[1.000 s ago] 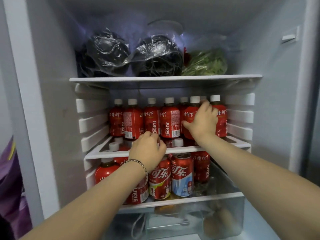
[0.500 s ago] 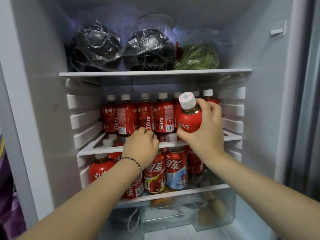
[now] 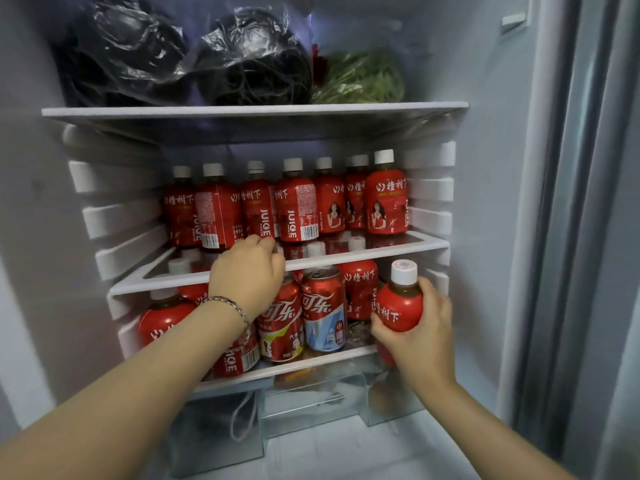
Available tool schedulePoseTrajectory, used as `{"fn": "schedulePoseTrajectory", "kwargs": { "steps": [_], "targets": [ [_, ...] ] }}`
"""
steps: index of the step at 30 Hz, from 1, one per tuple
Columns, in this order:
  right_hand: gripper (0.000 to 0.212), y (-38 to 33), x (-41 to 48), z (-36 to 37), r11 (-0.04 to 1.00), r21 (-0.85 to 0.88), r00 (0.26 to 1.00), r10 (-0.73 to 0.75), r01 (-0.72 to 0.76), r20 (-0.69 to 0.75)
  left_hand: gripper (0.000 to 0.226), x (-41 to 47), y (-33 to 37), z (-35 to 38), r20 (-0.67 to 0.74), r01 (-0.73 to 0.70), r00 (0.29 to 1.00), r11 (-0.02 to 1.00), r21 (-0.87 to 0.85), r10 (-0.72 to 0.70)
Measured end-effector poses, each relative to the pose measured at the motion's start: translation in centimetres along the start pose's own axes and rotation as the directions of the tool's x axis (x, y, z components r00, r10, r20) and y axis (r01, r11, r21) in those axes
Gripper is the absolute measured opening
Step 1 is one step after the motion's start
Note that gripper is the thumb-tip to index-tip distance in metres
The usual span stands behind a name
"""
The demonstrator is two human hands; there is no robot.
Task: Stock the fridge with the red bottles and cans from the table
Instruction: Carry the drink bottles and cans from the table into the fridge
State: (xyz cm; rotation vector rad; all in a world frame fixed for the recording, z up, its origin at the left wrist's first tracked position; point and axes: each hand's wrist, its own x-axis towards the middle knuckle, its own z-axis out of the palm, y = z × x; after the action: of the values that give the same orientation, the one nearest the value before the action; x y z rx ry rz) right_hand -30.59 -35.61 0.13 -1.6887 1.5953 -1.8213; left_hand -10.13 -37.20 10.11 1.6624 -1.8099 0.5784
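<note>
Right hand (image 3: 422,334) grasps a red bottle (image 3: 398,306) at the right edge of the lower shelf (image 3: 311,364), best seated upright beside the cans (image 3: 323,306). Left hand (image 3: 247,271) curls at the middle shelf (image 3: 381,252), grip unclear.

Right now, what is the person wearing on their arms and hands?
No sleeves or gloves show. The left hand has a thin silver chain bracelet at its wrist. The right hand shows no ring or watch.
</note>
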Motion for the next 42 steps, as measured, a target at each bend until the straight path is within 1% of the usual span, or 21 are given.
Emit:
{"fn": "schedulePoseTrajectory", "kwargs": {
  "steps": [8, 11, 13, 15, 17, 19, 20, 23, 25, 28, 29, 30, 31, 32, 33, 34, 35, 37, 39, 41, 42],
  "targets": [
    [0.079, -0.3, 2.5, 3.4, 0.998, 0.049, 0.977, 0.030, -0.041, 0.210, 0.031, -0.1, -0.2, 0.0, 0.008, -0.019, 1.000, 1.000, 0.024, 0.019],
    [0.076, 0.6, 3.5, 3.6, 0.993, 0.104, 0.969, 0.020, -0.047, 0.245, 0.030, -0.1, -0.2, 0.2, -0.013, -0.020, 1.000, 0.999, 0.038, 0.021],
    [0.073, 0.8, 3.7, 3.5, 0.989, 0.140, 0.948, 0.000, -0.048, 0.319, 0.030, -0.1, -0.2, 0.4, -0.031, -0.015, 0.999, 0.999, 0.052, 0.016],
    [0.082, 0.8, 3.4, 3.3, 0.963, 0.245, 0.918, 0.004, -0.110, 0.396, 0.030, -0.1, -0.2, 0.5, -0.051, -0.008, 0.999, 0.999, 0.053, 0.011],
    [0.104, 0.8, 3.0, 3.7, 0.936, 0.296, 0.920, 0.064, -0.189, 0.386, 0.030, -0.1, -0.2, 0.7, -0.065, -0.009, 0.998, 0.999, 0.051, 0.013],
    [0.123, 0.8, 2.5, 4.4, 0.960, 0.206, 0.940, 0.119, -0.191, 0.319, 0.030, -0.1, -0.2, 0.7, -0.071, -0.014, 0.997, 0.999, 0.051, 0.017],
    [0.127, 0.7, 2.3, 4.7, 0.973, 0.147, 0.949, 0.128, -0.176, 0.288, 0.031, -0.1, -0.3, 0.8, -0.074, -0.016, 0.997, 0.998, 0.052, 0.020],
    [0.126, 0.4, 2.1, 5.2, 0.983, 0.108, 0.966, 0.118, -0.146, 0.231, 0.044, -0.1, -0.4, 1.0, -0.103, -0.028, 0.994, 0.998, 0.049, 0.033],
    [0.125, 0.6, 2.3, 5.2, 0.984, 0.111, 0.964, 0.111, -0.141, 0.243, 0.050, -0.1, -0.4, 1.1, -0.112, -0.027, 0.993, 0.998, 0.048, 0.032],
    [0.124, 0.9, 2.1, 4.7, 0.985, 0.072, 0.952, 0.133, -0.158, 0.276, 0.049, -0.2, -0.4, 0.9, -0.083, -0.024, 0.996, 0.999, 0.049, 0.028],
    [0.118, 0.7, 1.8, 4.3, 0.988, 0.048, 0.958, 0.128, -0.145, 0.256, 0.046, -0.2, -0.4, 0.8, -0.067, -0.025, 0.997, 0.999, 0.044, 0.028],
    [0.105, 0.4, 1.4, 3.7, 0.994, 0.037, 0.973, 0.090, -0.100, 0.210, 0.040, -0.2, -0.5, 0.7, -0.052, -0.029, 0.998, 0.999, 0.036, 0.031],
    [0.085, -0.2, 1.0, 3.1, 0.999, 0.046, 0.989, -0.005, -0.001, 0.148, 0.033, -0.2, -0.5, 0.5, -0.041, -0.032, 0.999, 0.999, 0.015, 0.032],
    [0.060, -1.1, 0.8, 2.5, 0.987, 0.055, 0.983, -0.156, 0.151, 0.098, 0.028, -0.2, -0.6, 0.3, -0.040, -0.029, 0.999, 0.999, -0.029, 0.028],
    [0.040, -2.1, 0.7, 2.0, 0.956, 0.048, 0.952, -0.294, 0.291, 0.081, 0.023, -0.3, -0.7, -0.1, -0.040, -0.018, 0.999, 0.994, -0.104, 0.014],
    [0.030, -3.1, 0.8, 1.5, 0.919, 0.035, 0.915, -0.393, 0.392, 0.092, 0.019, -0.3, -0.6, -0.3, -0.041, -0.005, 0.999, 0.977, -0.212, -0.003],
    [0.026, -4.3, 1.1, 1.3, 0.894, 0.045, 0.883, -0.447, 0.445, 0.143, 0.017, -0.3, -0.7, -0.7, -0.050, 0.011, 0.998, 0.944, -0.331, -0.029],
    [0.014, -7.0, 2.4, 1.1, 0.905, 0.081, 0.857, -0.422, 0.417, 0.298, 0.018, 0.0, -1.1, -1.4, -0.097, 0.034, 0.991, 0.860, -0.509, -0.097],
    [0.009, -9.3, 4.3, 1.6, 0.908, 0.070, 0.833, -0.407, 0.412, 0.375, 0.019, 0.8, -1.9, -1.7, -0.122, 0.097, 0.973, 0.821, -0.562, -0.198],
    [0.012, -11.3, 6.4, 2.8, 0.876, 0.029, 0.808, -0.457, 0.482, 0.371, 0.021, 1.8, -3.2, -1.9, -0.113, 0.207, 0.940, 0.800, -0.563, -0.323],
    [0.016, -12.3, 7.6, 3.8, 0.863, 0.002, 0.802, -0.469, 0.504, 0.370, 0.026, 2.6, -3.9, -2.2, -0.102, 0.263, 0.921, 0.794, -0.548, -0.376]
  ]
}}
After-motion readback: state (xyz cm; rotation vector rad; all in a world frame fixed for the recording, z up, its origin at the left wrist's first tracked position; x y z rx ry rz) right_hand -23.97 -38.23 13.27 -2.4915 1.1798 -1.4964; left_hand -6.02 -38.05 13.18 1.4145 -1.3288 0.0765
